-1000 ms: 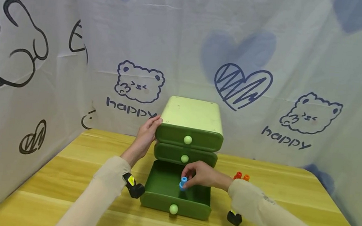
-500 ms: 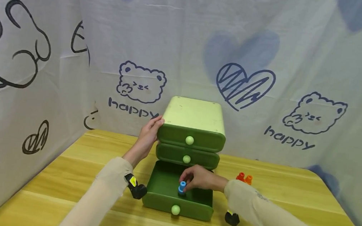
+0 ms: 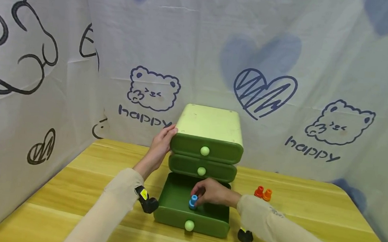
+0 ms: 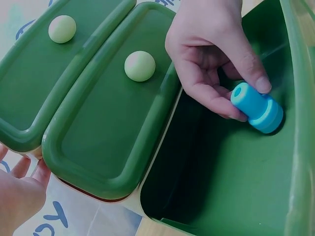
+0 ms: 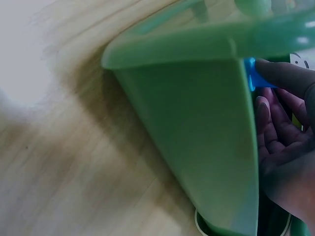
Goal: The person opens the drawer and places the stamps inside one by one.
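A small drawer cabinet (image 3: 211, 124) with a pale green top stands on the table, its bottom drawer (image 3: 177, 194) pulled out. My right hand (image 3: 213, 192) is over that drawer and pinches a small blue stepped cylinder (image 3: 193, 202) with a hole in its top. In the left wrist view, thumb and fingers hold the blue cylinder (image 4: 258, 108) by its narrower end, and its wide base is right at the drawer floor. My left hand (image 3: 162, 141) rests against the cabinet's left side near the top, fingers extended along it. The drawer wall partly hides the right hand (image 5: 283, 118) in the right wrist view.
A red piece (image 3: 259, 191) and an orange piece (image 3: 267, 195) of similar shape stand on the wooden table (image 3: 297, 207) right of the cabinet. The upper two drawers, with round knobs (image 3: 205, 150), are closed. A printed cloth (image 3: 200, 52) hangs behind.
My right hand has lowered the blue cylinder and brought it slightly toward the drawer's front. The right sleeve has shifted left, uncovering more of the red and orange pieces. The left hand stays on the cabinet.
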`<state>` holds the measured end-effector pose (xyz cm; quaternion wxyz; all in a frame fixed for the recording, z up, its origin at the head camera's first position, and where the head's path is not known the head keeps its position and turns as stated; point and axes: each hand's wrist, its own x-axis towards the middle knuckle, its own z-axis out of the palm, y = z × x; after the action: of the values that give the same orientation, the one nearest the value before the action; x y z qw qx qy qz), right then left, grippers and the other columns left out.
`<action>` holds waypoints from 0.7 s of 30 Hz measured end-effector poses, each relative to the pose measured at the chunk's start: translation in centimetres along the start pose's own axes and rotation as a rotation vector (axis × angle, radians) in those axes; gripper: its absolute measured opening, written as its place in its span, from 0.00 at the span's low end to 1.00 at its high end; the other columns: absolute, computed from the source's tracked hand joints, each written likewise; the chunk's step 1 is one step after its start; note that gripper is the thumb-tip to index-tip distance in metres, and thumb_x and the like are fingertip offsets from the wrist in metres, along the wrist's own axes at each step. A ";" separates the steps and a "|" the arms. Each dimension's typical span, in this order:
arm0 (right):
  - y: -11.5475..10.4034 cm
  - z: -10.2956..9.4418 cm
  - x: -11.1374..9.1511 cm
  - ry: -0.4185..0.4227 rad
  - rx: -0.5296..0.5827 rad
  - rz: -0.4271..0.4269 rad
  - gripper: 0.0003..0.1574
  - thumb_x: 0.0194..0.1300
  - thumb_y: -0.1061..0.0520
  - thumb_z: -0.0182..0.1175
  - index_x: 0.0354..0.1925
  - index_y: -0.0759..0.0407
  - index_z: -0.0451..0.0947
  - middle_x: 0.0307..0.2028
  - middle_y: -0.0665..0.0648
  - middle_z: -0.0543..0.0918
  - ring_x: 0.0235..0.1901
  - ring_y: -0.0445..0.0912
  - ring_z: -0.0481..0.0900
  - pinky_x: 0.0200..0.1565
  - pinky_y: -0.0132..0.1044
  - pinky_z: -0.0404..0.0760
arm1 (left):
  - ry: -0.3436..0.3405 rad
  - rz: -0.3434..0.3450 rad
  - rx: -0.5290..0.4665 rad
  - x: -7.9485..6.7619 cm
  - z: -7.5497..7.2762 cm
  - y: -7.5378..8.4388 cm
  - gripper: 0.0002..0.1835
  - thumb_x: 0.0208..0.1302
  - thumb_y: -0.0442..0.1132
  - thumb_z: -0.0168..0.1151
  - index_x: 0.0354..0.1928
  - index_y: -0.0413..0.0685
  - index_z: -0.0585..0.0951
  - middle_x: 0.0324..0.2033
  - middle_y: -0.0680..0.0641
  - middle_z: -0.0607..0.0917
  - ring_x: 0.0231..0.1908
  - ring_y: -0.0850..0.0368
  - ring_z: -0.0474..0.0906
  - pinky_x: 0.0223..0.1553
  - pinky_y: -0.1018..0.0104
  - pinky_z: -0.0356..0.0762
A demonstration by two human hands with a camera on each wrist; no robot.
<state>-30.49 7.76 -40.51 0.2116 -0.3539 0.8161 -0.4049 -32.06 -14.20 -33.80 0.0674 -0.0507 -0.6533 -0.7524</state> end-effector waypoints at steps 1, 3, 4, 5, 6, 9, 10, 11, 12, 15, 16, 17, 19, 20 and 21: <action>0.0 0.0 0.1 0.005 0.002 0.007 0.11 0.51 0.72 0.69 0.36 0.68 0.82 0.27 0.52 0.83 0.27 0.38 0.77 0.29 0.28 0.77 | 0.000 -0.001 0.001 0.0 0.0 0.0 0.31 0.72 0.46 0.50 0.72 0.42 0.60 0.69 0.39 0.63 0.62 0.43 0.67 0.60 0.56 0.67; 0.0 0.0 0.1 0.013 0.009 0.019 0.11 0.51 0.72 0.69 0.36 0.69 0.82 0.27 0.52 0.83 0.27 0.39 0.77 0.29 0.28 0.77 | -0.002 -0.001 0.007 0.0 0.0 0.1 0.31 0.72 0.47 0.49 0.72 0.42 0.60 0.69 0.39 0.63 0.61 0.43 0.68 0.58 0.58 0.69; -0.1 0.0 0.1 0.013 0.009 0.017 0.11 0.51 0.72 0.69 0.36 0.69 0.82 0.27 0.53 0.83 0.27 0.38 0.77 0.29 0.28 0.77 | -0.002 -0.003 0.009 0.0 0.0 0.1 0.31 0.72 0.47 0.49 0.72 0.42 0.60 0.69 0.39 0.63 0.61 0.44 0.68 0.57 0.59 0.69; -0.1 0.0 0.2 0.013 0.012 0.019 0.11 0.51 0.73 0.68 0.36 0.69 0.82 0.27 0.53 0.83 0.27 0.38 0.77 0.30 0.28 0.77 | -0.001 -0.005 0.011 0.0 0.0 0.1 0.31 0.72 0.47 0.49 0.72 0.43 0.61 0.68 0.39 0.63 0.60 0.44 0.68 0.55 0.60 0.70; -0.2 0.0 0.2 0.014 0.015 0.019 0.11 0.51 0.73 0.68 0.36 0.69 0.82 0.28 0.53 0.83 0.27 0.38 0.77 0.30 0.28 0.77 | 0.000 -0.006 0.013 0.0 0.0 0.1 0.30 0.72 0.47 0.49 0.72 0.43 0.61 0.68 0.39 0.64 0.60 0.44 0.69 0.53 0.61 0.70; -0.4 -0.1 0.1 0.022 0.008 0.014 0.12 0.51 0.72 0.69 0.37 0.69 0.82 0.29 0.54 0.84 0.29 0.39 0.77 0.31 0.29 0.78 | -0.002 -0.007 0.017 -0.1 0.0 0.1 0.30 0.72 0.47 0.49 0.72 0.44 0.61 0.68 0.39 0.64 0.61 0.45 0.68 0.53 0.61 0.70; -0.4 -0.2 0.0 0.024 0.003 0.010 0.12 0.51 0.72 0.69 0.38 0.69 0.82 0.30 0.55 0.84 0.29 0.39 0.78 0.32 0.29 0.79 | -0.003 -0.007 0.017 -0.1 0.1 0.1 0.30 0.72 0.47 0.49 0.72 0.44 0.61 0.69 0.39 0.63 0.61 0.45 0.68 0.54 0.61 0.70; -0.4 -0.3 0.0 0.031 0.003 0.014 0.13 0.51 0.72 0.69 0.38 0.69 0.83 0.30 0.55 0.84 0.29 0.39 0.78 0.32 0.29 0.79 | -0.004 -0.005 0.013 -0.1 0.1 0.1 0.31 0.72 0.47 0.49 0.72 0.44 0.61 0.69 0.39 0.63 0.62 0.44 0.67 0.56 0.59 0.69; -0.4 -0.5 -0.1 0.037 0.003 0.011 0.13 0.50 0.72 0.69 0.38 0.69 0.83 0.31 0.55 0.84 0.30 0.39 0.78 0.33 0.29 0.80 | -0.005 -0.003 0.010 -0.1 0.1 0.1 0.31 0.72 0.47 0.49 0.72 0.43 0.61 0.69 0.39 0.63 0.62 0.44 0.67 0.58 0.58 0.68; -0.6 -0.9 -0.6 0.060 -0.005 0.008 0.13 0.52 0.71 0.69 0.39 0.70 0.82 0.32 0.56 0.85 0.31 0.39 0.79 0.34 0.30 0.81 | -0.007 -0.002 0.003 0.0 0.1 0.1 0.31 0.72 0.47 0.49 0.73 0.42 0.60 0.70 0.39 0.61 0.63 0.43 0.65 0.63 0.54 0.65; -0.7 -1.1 -0.8 0.074 -0.007 0.011 0.13 0.54 0.70 0.68 0.40 0.69 0.82 0.32 0.56 0.85 0.31 0.40 0.80 0.33 0.31 0.81 | -0.006 -0.004 0.004 0.0 0.1 0.1 0.31 0.72 0.47 0.49 0.73 0.42 0.60 0.70 0.39 0.61 0.63 0.42 0.65 0.64 0.53 0.64; -0.9 -1.3 -1.1 0.090 -0.008 0.020 0.12 0.56 0.68 0.68 0.41 0.69 0.82 0.33 0.55 0.85 0.32 0.40 0.79 0.33 0.32 0.81 | -0.006 -0.004 0.001 0.0 0.2 0.1 0.31 0.72 0.47 0.49 0.73 0.42 0.60 0.70 0.39 0.61 0.63 0.42 0.65 0.64 0.53 0.64; -1.4 -1.6 -1.8 0.119 -0.008 0.034 0.12 0.59 0.65 0.66 0.42 0.69 0.82 0.34 0.54 0.85 0.32 0.41 0.79 0.32 0.36 0.81 | -0.006 -0.007 0.004 0.0 0.1 0.1 0.31 0.72 0.47 0.49 0.73 0.42 0.60 0.70 0.39 0.61 0.64 0.43 0.65 0.64 0.53 0.64; -1.7 -1.7 -2.1 0.132 -0.003 0.041 0.12 0.61 0.63 0.65 0.43 0.68 0.82 0.35 0.53 0.85 0.32 0.42 0.79 0.32 0.38 0.81 | -0.006 -0.007 0.003 0.0 0.1 0.1 0.31 0.72 0.47 0.50 0.73 0.42 0.60 0.70 0.39 0.61 0.64 0.43 0.65 0.64 0.53 0.64; -1.9 -1.8 -2.4 0.143 0.003 0.050 0.12 0.63 0.61 0.64 0.43 0.68 0.82 0.36 0.53 0.85 0.33 0.43 0.79 0.31 0.40 0.81 | -0.006 -0.008 0.003 0.0 0.1 0.1 0.31 0.72 0.47 0.50 0.73 0.42 0.59 0.70 0.39 0.61 0.64 0.43 0.65 0.64 0.54 0.64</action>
<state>-29.24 9.69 -37.77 0.1632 -0.3031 0.8371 -0.4251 -32.00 -14.15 -33.69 0.0626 -0.0504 -0.6549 -0.7515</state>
